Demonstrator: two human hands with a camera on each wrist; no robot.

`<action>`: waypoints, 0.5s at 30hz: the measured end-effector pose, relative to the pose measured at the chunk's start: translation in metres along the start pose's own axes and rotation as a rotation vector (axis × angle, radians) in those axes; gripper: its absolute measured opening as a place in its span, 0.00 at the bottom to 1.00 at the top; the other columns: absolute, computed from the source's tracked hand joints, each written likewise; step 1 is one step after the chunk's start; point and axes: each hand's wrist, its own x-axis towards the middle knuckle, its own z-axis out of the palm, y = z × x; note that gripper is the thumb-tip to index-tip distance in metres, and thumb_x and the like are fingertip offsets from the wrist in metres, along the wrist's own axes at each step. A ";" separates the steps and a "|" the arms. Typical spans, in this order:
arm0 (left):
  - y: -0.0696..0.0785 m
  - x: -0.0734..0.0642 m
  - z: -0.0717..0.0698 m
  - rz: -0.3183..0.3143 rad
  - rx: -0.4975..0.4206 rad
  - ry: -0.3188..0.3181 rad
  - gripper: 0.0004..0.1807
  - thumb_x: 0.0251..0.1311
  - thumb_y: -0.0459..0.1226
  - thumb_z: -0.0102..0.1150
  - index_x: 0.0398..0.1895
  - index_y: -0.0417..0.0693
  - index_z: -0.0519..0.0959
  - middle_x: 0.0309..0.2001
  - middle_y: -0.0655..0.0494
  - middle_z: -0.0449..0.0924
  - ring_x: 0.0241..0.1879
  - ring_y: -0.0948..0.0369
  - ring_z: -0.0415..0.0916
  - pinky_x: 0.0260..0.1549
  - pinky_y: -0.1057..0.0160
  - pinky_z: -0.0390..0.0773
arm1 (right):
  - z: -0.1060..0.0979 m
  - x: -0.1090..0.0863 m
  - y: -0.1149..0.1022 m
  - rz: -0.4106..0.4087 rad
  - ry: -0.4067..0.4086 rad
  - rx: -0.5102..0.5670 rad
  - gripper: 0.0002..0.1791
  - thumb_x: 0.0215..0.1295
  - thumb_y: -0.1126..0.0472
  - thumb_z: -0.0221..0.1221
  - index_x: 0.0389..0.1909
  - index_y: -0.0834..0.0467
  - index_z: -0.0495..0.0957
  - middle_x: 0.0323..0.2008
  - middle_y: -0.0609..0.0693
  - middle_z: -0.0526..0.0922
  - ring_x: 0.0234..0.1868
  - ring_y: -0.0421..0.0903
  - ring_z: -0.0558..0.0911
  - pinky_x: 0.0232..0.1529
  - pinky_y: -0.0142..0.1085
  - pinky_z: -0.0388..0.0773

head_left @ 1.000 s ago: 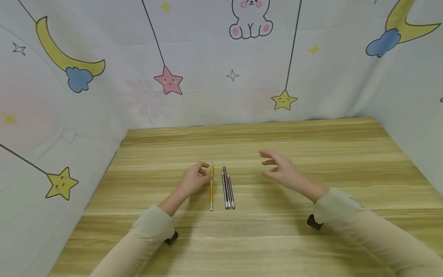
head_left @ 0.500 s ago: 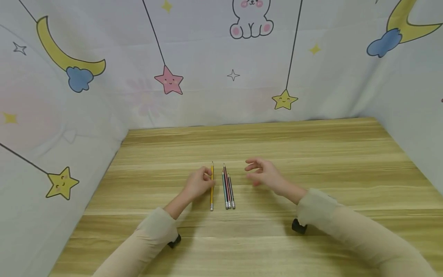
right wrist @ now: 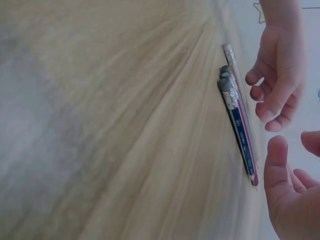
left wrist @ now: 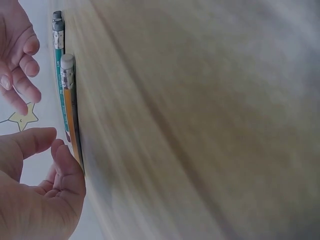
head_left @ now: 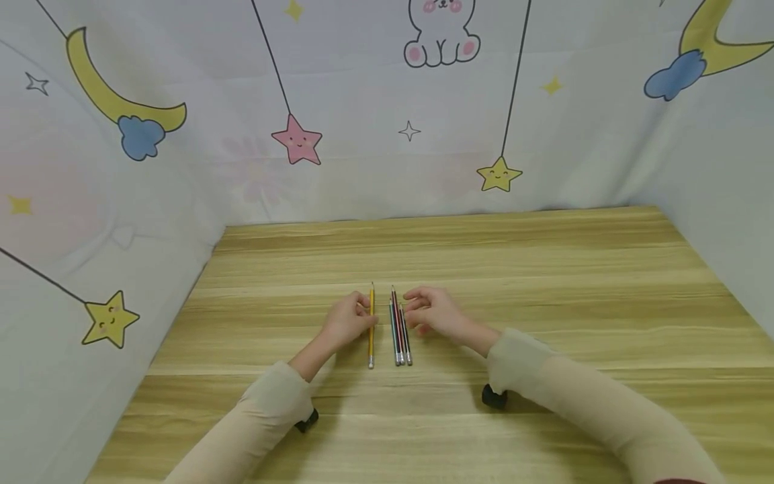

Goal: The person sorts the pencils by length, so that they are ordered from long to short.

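Note:
A yellow pencil [head_left: 371, 344] lies lengthwise on the table. To its right is a tight group of pencils: a teal one [head_left: 394, 331], a red-and-black one [head_left: 398, 321] and a dark blue one [head_left: 406, 341]. My left hand [head_left: 347, 319] hovers over the yellow pencil from the left, its thumb and loosely bent fingers apart in the left wrist view. Just right of the group is my right hand [head_left: 438, 314], its bent fingers near the dark blue pencil. In the right wrist view, a gap shows between its thumb and fingers. Neither hand holds a pencil.
The pencils rest on a wood-grain table [head_left: 544, 269]. A white cloth [head_left: 363, 181] printed with stars and moons hangs behind and at both sides. Dark devices [head_left: 494, 396] sit at the wrists under the light sleeves.
My right hand has moved left, from well away to beside the pencil group. The left hand has shifted slightly right and nearer to me, over the yellow pencil. The pencils stay in place.

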 end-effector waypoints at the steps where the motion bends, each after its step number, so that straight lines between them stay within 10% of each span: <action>1: 0.000 0.000 0.000 -0.001 0.001 0.001 0.14 0.49 0.36 0.60 0.38 0.42 0.70 0.23 0.53 0.77 0.19 0.64 0.67 0.17 0.70 0.66 | 0.002 0.002 0.001 0.003 -0.003 0.001 0.26 0.54 0.69 0.55 0.56 0.67 0.63 0.45 0.63 0.75 0.30 0.44 0.79 0.29 0.36 0.78; 15: 0.002 0.001 -0.001 -0.023 0.029 -0.008 0.16 0.49 0.37 0.60 0.41 0.42 0.71 0.27 0.52 0.80 0.21 0.64 0.71 0.18 0.70 0.68 | 0.018 0.019 0.005 0.028 0.038 -0.145 0.23 0.52 0.66 0.58 0.52 0.63 0.69 0.34 0.55 0.77 0.22 0.42 0.76 0.18 0.32 0.74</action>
